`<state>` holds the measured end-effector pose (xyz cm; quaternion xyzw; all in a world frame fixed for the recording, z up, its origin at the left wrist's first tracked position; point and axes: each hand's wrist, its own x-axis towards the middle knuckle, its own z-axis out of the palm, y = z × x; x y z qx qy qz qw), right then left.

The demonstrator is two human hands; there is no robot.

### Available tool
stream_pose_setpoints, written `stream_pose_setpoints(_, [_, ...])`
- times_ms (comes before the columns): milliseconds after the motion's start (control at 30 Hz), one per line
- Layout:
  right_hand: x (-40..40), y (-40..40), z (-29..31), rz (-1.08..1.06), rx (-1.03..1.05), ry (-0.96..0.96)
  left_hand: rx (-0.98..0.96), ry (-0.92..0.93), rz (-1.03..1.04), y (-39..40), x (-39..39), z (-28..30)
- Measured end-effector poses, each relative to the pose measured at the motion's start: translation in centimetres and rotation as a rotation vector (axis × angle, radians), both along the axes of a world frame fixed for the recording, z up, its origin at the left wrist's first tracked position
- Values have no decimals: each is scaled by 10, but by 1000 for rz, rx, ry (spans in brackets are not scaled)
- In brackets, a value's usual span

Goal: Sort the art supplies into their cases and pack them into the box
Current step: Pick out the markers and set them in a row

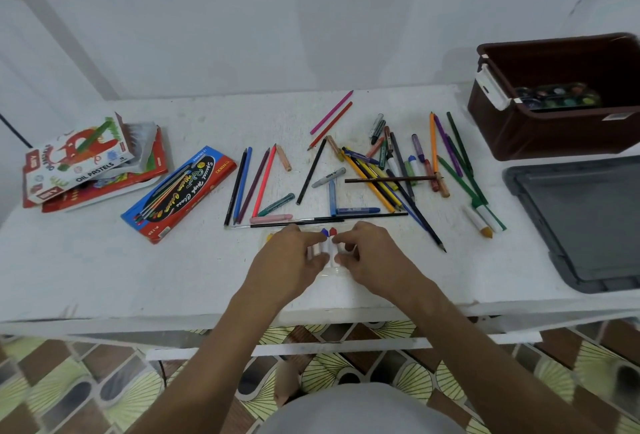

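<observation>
The white carton (78,156) on the stack at my far left reads "OIL PASTELS". The blue-and-red flat pack (180,192) beside it carries script reading "Special High Class"; its smaller print is illegible.

Clear case (334,274) mostly under hands, brown box (540,128) cropped right.

Two bare forearms reach in from the bottom edge toward the white table (104,260), no sleeves showing on either. The left hand (291,257) and right hand (372,257) wear no rings, watch, bracelets or gloves; fingernails are short and unpainted. Below the table's near edge, a rounded patch of pale grey garment (356,413) covers the person's front.
</observation>
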<state>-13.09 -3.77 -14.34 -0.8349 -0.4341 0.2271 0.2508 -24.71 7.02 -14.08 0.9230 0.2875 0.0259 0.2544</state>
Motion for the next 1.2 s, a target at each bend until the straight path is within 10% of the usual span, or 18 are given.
stream_pose_setpoints(533, [61, -67, 22, -261, 172, -74, -96, -78, -89, -3, 77, 30])
stream_pose_setpoints(1200, [134, -136, 6, -529, 14, -208, 102, 17, -706, -83, 219, 10])
